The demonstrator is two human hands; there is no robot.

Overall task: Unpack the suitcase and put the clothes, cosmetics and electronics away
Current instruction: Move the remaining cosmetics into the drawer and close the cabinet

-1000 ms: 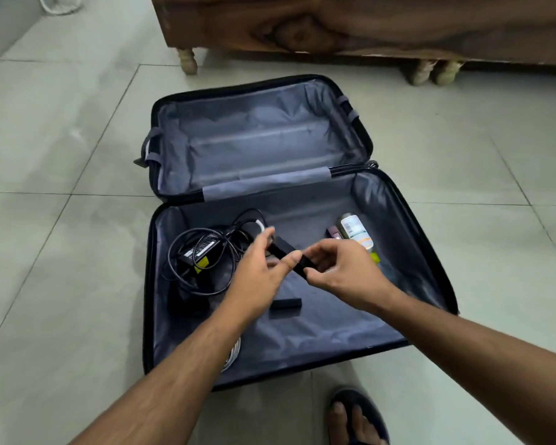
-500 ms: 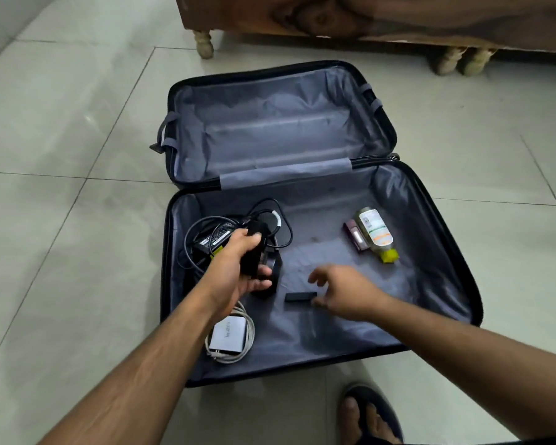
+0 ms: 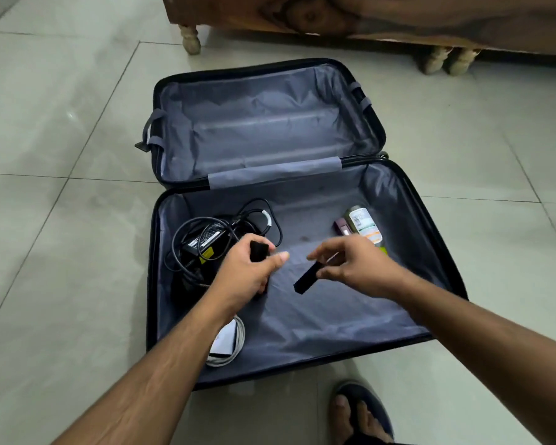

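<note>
1. Grey-lined suitcase [image 3: 302, 342] with black shell, lying open flat on pale floor tiles [image 3: 61, 220]; far half [image 3: 264, 123] showing only lining and straps.
2. Left hand [image 3: 247, 274], hovering over the near half, fingers curled around a small black block [image 3: 259, 251], thumb stretched out to the right.
3. Right hand [image 3: 357, 268], hovering just right of the left, pinching the upper end of a slim black stick [image 3: 307, 279]; stick hanging tilted, lower end pointing down-left, lifted off the lining.
4. Black power adapter [image 3: 204, 240] with label, lying in the near half's left part, ringed by its looping black cable [image 3: 264, 216]; partly hidden under the left hand.
5. White cable coil [image 3: 235, 348] around a white flat item, lying at the near-left corner, largely hidden behind the left forearm.
6. Clear bottle [image 3: 363, 223] with white label, lying on its side in the near half's right part, lower end hidden behind the right hand.
7. Small maroon tube [image 3: 341, 228], lying just left of the bottle, touching or nearly touching it.
8. Wooden furniture [image 3: 366, 17] on turned pale legs, standing beyond the suitcase.
9. Foot in dark sandal [image 3: 360, 412], resting on the tiles at the near edge.
</note>
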